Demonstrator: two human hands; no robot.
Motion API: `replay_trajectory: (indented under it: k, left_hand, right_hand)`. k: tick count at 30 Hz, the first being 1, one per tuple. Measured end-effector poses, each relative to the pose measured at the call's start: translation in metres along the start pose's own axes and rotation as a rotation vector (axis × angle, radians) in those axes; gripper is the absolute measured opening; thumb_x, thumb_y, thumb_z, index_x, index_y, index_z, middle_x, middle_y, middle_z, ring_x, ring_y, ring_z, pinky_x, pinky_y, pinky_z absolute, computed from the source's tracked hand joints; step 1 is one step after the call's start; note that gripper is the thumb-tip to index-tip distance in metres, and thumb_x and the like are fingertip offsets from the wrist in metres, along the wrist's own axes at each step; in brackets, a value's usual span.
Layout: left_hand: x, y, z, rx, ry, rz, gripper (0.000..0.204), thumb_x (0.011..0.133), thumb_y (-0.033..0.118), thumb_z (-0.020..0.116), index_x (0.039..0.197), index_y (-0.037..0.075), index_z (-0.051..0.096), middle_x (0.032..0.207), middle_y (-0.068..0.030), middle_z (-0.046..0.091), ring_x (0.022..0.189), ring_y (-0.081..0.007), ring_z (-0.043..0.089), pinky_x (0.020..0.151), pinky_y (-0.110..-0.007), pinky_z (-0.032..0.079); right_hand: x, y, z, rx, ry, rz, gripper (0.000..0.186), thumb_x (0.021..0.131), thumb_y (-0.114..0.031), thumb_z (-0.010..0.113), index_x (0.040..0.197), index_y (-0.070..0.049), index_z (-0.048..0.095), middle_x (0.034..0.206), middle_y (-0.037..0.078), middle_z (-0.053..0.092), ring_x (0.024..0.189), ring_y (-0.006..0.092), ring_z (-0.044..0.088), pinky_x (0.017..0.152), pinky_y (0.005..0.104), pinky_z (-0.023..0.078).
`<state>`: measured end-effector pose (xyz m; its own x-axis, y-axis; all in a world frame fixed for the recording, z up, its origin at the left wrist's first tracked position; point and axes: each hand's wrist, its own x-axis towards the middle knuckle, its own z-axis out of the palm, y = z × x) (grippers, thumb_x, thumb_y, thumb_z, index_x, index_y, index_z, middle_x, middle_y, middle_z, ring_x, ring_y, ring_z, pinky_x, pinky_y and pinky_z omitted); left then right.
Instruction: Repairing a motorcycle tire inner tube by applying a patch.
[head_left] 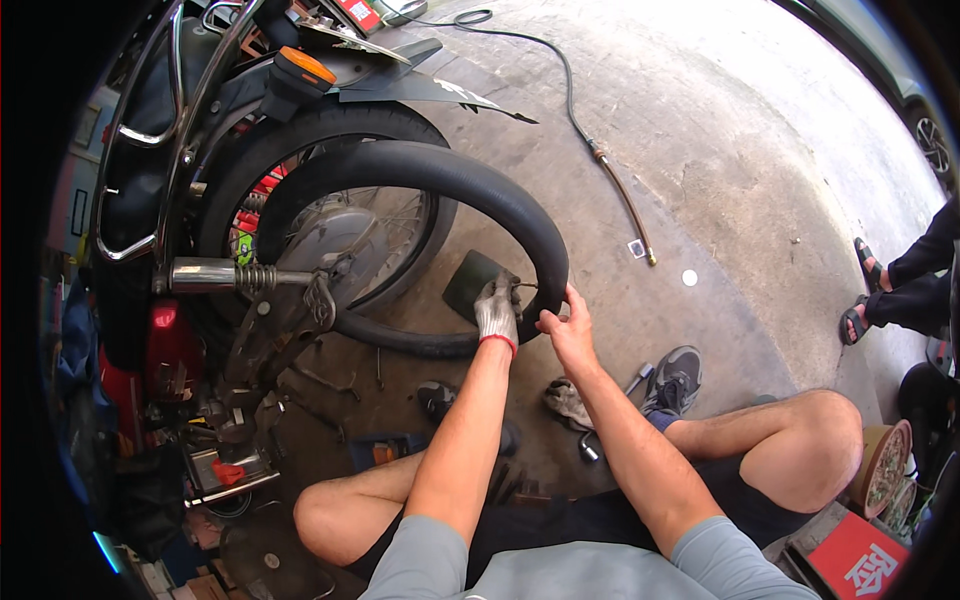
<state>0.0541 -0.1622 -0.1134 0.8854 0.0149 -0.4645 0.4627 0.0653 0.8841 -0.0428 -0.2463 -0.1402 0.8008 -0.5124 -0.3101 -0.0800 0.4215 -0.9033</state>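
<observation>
A black motorcycle inner tube [470,165], puffed up with air, forms a large ring in front of me and leans across the motorcycle's rear wheel [330,125]. My left hand [497,310], in a whitish work glove with a red cuff, is inside the ring. Its fingers close around what looks like the thin valve stem [525,286] that points inward from the tube. Bare and ungloved, my right hand [570,330] grips the tube's near right side, thumb on the inner edge and fingers at the outer. Under the left hand lies a dark flat square piece [475,284].
The motorcycle's silver shock absorber [225,275] and chrome rack [140,245] fill the left. A hose [570,90] with a brass end crosses the floor. Near my right shoe lie a spare glove [567,400] and a socket wrench [590,448]. Another person's feet [862,290] stand far right.
</observation>
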Motion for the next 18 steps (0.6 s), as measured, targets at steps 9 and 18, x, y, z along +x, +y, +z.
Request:
replay_trajectory:
  k: [9,18]
  left_hand:
    - [0.0037,-0.0020,0.0012,0.071,0.026,0.005,0.035,0.104,0.042,0.060,0.093,0.009,0.067,0.065,0.0044,0.053,0.049,-0.0074,0.043,0.044,-0.027,0.033]
    - [0.0040,0.0067,-0.0023,0.072,-0.040,-0.086,0.032,0.103,0.042,0.063,0.088,0.013,0.065,0.062,0.0054,0.051,0.045,-0.0075,0.042,0.042,-0.027,0.032]
  right_hand:
    - [-0.0016,-0.0050,0.0019,-0.051,0.012,-0.028,0.069,0.085,0.002,0.065,0.151,-0.005,0.046,0.131,0.015,0.049,0.082,0.0193,0.072,0.075,0.0319,0.061]
    - [-0.0028,-0.0051,0.0044,-0.057,0.013,-0.038,0.071,0.084,0.002,0.065,0.152,-0.005,0.045,0.129,0.016,0.049,0.080,0.0196,0.072,0.075,0.0322,0.061]
